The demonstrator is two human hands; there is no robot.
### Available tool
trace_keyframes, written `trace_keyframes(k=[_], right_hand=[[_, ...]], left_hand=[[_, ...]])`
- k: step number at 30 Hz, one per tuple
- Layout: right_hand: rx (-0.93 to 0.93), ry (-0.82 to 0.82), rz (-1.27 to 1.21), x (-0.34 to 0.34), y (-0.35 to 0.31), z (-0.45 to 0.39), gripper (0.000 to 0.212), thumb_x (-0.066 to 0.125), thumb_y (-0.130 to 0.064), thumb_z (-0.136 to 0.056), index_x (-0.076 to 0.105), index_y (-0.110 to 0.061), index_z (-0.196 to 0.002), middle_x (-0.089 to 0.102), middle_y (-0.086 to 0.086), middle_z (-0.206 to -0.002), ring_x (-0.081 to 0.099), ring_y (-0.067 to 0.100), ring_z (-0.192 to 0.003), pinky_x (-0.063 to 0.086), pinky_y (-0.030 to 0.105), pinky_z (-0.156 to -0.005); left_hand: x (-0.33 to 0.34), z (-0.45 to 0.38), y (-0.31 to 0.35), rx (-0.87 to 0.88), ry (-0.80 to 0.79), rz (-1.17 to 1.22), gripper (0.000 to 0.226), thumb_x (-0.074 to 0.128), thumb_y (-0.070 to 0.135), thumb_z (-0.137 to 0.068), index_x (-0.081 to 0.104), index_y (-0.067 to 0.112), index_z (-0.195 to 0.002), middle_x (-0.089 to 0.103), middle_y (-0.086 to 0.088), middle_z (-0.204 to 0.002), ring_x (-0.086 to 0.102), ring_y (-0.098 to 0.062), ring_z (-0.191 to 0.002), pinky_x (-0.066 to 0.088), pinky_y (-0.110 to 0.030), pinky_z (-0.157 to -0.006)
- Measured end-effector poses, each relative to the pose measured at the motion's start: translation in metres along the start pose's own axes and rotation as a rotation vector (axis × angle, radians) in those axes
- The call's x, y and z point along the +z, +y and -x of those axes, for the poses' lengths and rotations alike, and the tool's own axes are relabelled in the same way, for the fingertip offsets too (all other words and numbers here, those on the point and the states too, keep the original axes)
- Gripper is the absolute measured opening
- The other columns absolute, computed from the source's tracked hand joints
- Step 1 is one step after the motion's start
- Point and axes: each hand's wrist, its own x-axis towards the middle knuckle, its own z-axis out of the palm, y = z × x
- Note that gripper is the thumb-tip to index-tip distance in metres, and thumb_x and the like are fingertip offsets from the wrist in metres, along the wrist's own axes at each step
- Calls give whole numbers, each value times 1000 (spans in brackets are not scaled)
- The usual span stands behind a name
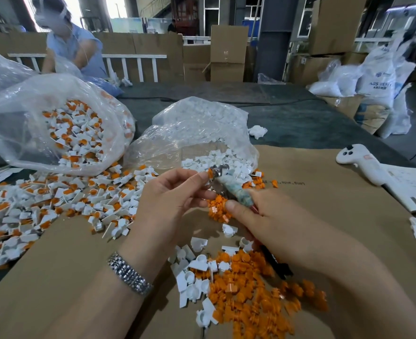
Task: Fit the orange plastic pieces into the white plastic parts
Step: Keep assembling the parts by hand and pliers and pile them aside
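Observation:
My left hand (175, 192) pinches a small orange piece (210, 172) at its fingertips, against the metal jaws of a pair of pliers (229, 183). My right hand (270, 216) grips the pliers by their cloth-wrapped handle. Loose orange pieces (251, 289) lie heaped on the brown cardboard (324, 196) below my hands, with loose white parts (192, 272) beside them. A smaller orange heap (218, 210) sits under my hands.
A pile of fitted white-and-orange parts (55, 204) spreads at the left, below an open clear bag (62, 126) of the same. A bag of white parts (202, 133) lies ahead. A white controller (361, 162) and papers (412, 187) lie at the right. Another person (72, 47) works at the far left.

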Motion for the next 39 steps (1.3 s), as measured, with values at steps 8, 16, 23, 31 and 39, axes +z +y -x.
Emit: trace_keyframes(k=[8,16,23,31,39], right_hand=[[-14,207,194,24,-5,-8,43,41,-57,-100,55,-21,-81,54,-2,-73,52,12,-65,46,31,-58],[-19,121,18,11,1,-8,56,41,-73,-90,60,-23,-77,66,1,-69,64,11,-58,59,40,-62],[186,296,275,-12,42,-23,55,34,-79,-90,55,-28,-89,62,-4,-83,62,15,-75,54,38,-68],[340,264,525,-2,62,-35,64,47,-74,-90,58,-17,-119,57,9,-117,57,28,-107,51,42,-85],[368,212,566,3,62,-37,69,48,-72,-91,53,-15,-130,53,14,-133,50,33,-124,48,48,-95]], left_hand=[[-4,-2,-1,-19,20,72,26,78,19,-72,73,1,-90,73,-12,-75,73,-17,-67,56,-19,-59],[-16,-2,3,78,52,-90,11,75,20,-89,73,10,-93,75,-7,-81,73,-18,-74,57,-21,-64],[-50,-17,6,252,496,-946,8,70,22,-95,65,27,-100,68,5,-98,66,-15,-88,55,-31,-66],[-15,-2,-8,370,-344,-1169,17,61,44,-87,69,46,-101,58,25,-101,56,5,-93,49,-13,-74],[-5,-1,-22,459,-588,-1379,20,67,37,-96,74,32,-115,63,13,-106,59,-4,-95,53,-30,-86]])
